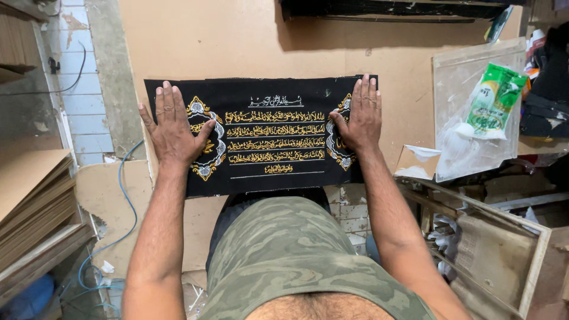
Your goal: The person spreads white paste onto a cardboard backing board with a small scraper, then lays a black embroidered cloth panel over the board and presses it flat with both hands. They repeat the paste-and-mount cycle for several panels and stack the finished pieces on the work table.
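A black rectangular cloth (272, 95) with gold and white embroidered script and ornate medallions lies flat on a tan wooden board (237, 41). My left hand (173, 125) presses palm-down on the cloth's left end, fingers spread, covering part of the left medallion. My right hand (359, 115) lies flat on the cloth's right end over the right medallion. Neither hand grips anything. The cloth's near edge hangs at the board's front edge above my lap.
A clear plastic sheet (468, 83) with a green packet (495, 98) sits at the right of the board. Stacked thin boards (32, 201) stand at the left. A blue cable (121, 195) runs down the floor. A wooden frame (504, 237) leans at lower right.
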